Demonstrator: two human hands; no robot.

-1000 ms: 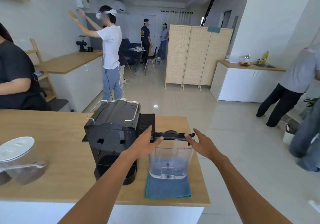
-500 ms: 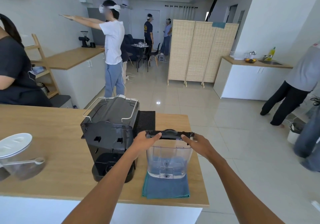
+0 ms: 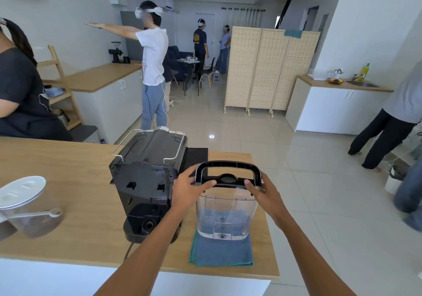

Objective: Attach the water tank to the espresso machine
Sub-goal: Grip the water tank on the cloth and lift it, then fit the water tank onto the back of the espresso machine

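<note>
The clear plastic water tank (image 3: 225, 215) with a black lid and raised black handle stands on a folded blue cloth (image 3: 220, 252) on the wooden counter (image 3: 68, 181). My left hand (image 3: 188, 189) grips the lid's left end and my right hand (image 3: 262, 190) grips its right end. The black espresso machine (image 3: 147, 177) stands just left of the tank, its back side with the empty tank bay facing me. My left forearm crosses in front of the machine's base.
A clear lidded jug (image 3: 22, 206) with a scoop sits at the counter's left. A black mat (image 3: 196, 156) lies behind the machine. The counter's right edge is close to the tank. A seated person (image 3: 20, 94) is at far left; others stand on the tiled floor beyond.
Both hands went from open beside the lid to closed on its ends. The tank's handle now stands raised instead of lying flat.
</note>
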